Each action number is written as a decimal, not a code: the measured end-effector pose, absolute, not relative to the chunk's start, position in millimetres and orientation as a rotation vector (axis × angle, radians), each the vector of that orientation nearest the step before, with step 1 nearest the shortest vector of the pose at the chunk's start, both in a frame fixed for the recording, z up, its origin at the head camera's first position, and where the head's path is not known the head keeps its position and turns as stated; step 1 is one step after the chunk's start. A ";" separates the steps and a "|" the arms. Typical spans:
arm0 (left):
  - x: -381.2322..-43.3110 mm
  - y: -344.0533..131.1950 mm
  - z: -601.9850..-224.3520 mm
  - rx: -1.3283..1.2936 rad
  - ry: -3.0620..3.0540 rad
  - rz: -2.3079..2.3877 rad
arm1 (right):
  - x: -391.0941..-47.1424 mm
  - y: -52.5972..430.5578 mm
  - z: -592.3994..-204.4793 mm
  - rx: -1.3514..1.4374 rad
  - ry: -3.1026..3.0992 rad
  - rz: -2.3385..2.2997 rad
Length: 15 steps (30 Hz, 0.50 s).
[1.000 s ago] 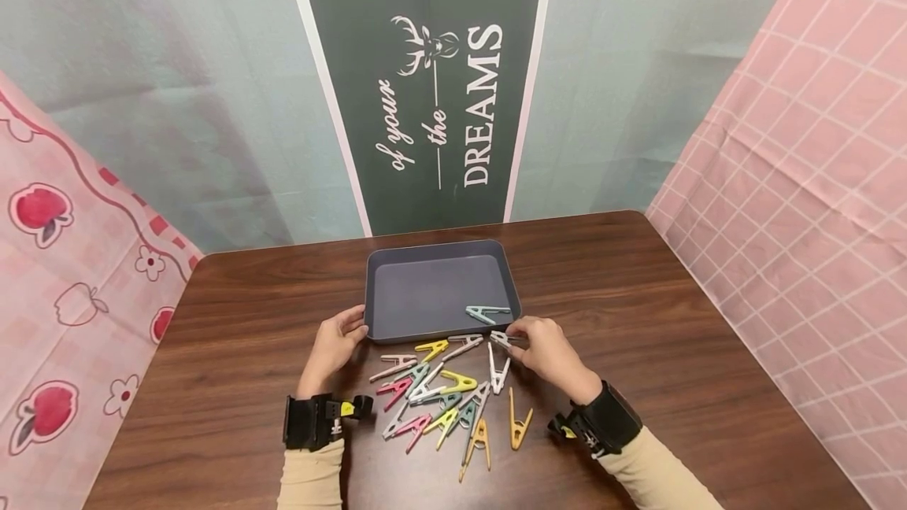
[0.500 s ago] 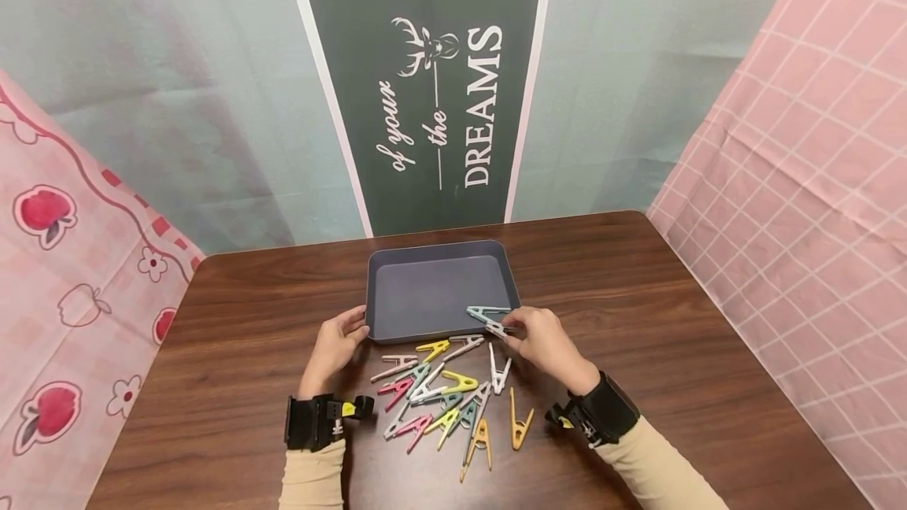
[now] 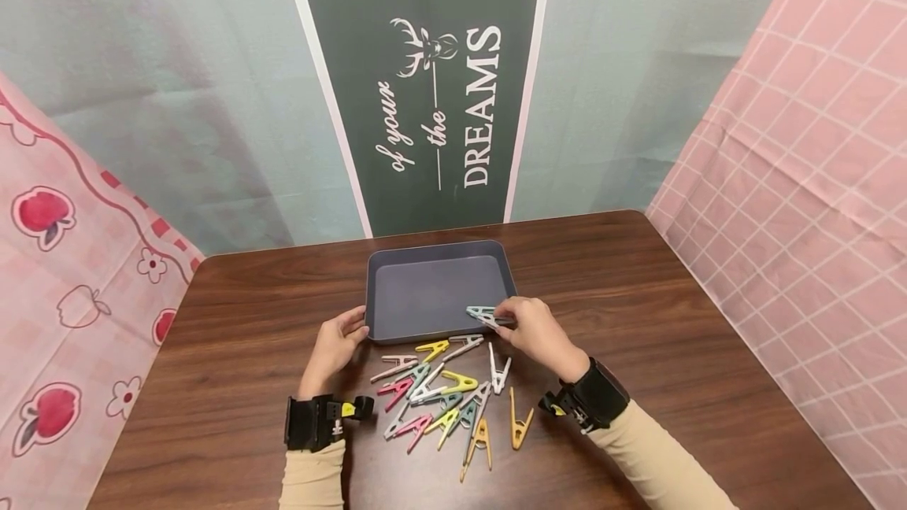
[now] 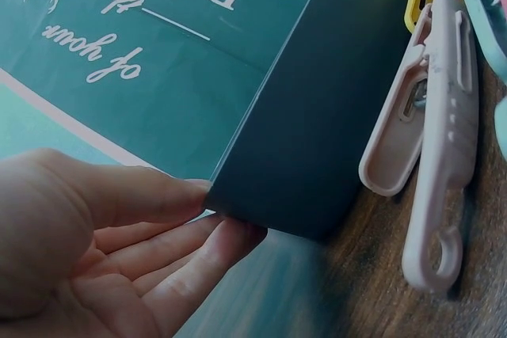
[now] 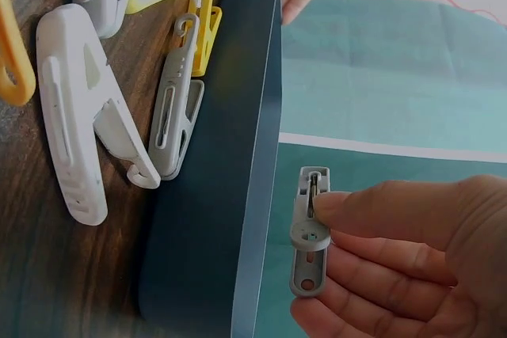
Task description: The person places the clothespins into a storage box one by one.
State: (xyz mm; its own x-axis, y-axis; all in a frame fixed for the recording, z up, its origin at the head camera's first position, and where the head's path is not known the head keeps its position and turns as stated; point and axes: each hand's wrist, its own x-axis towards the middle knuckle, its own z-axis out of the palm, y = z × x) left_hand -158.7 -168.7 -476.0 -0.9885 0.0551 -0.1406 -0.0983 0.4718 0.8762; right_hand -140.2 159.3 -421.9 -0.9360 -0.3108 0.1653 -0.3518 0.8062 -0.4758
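Observation:
My left hand (image 3: 333,349) holds the front left corner of the dark grey tray (image 3: 432,290). In the left wrist view the thumb lies at the rim, with the fingers against the outer wall below it. My right hand (image 3: 540,335) pinches a grey clothespin (image 5: 310,231) between thumb and fingers, over the tray's front right corner. A pale teal clothespin (image 3: 477,312) lies inside that corner, partly covered by the held one in the head view. In front of the tray, several clothespins in yellow, pink, white, teal and grey lie heaped, with a white clothespin (image 3: 499,372) nearest my right hand.
The brown wooden table (image 3: 269,290) carries the tray and the heap. An orange clothespin (image 3: 520,425) lies at the heap's right side. A pink clothespin (image 4: 436,140) lies beside the tray's front wall. Hanging cloths (image 3: 794,140) border the table at the back and sides.
My right hand has carried the grey clothespin up from in front of the tray, over its front wall and leftward to the pale teal clothespin. The left hand stays put.

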 end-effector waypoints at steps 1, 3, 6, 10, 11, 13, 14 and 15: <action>-158.6 -168.9 -476.2 -0.038 2.565 1.543 | -140.7 158.7 -421.6 0.536 -2.911 0.791; -158.8 -169.0 -476.7 -0.035 2.565 1.550 | -141.9 158.1 -421.4 0.536 -2.905 0.793; -159.5 -169.1 -477.1 -0.029 2.560 1.564 | -144.5 157.5 -421.3 0.538 -2.891 0.786; -160.3 -168.9 -476.3 -0.022 2.559 1.567 | -148.3 157.9 -420.4 0.541 -2.905 0.789; -160.3 -168.8 -476.2 -0.022 2.560 1.564 | -149.2 157.9 -420.0 0.541 -2.912 0.794; -160.2 -168.6 -475.9 -0.021 2.560 1.565 | -150.8 157.8 -419.9 0.542 -2.924 0.803; -160.2 -168.6 -475.9 -0.021 2.561 1.564 | -151.6 157.8 -420.2 0.541 -2.927 0.805; -160.3 -168.5 -476.3 -0.021 2.562 1.563 | -152.2 157.9 -420.5 0.540 -2.930 0.802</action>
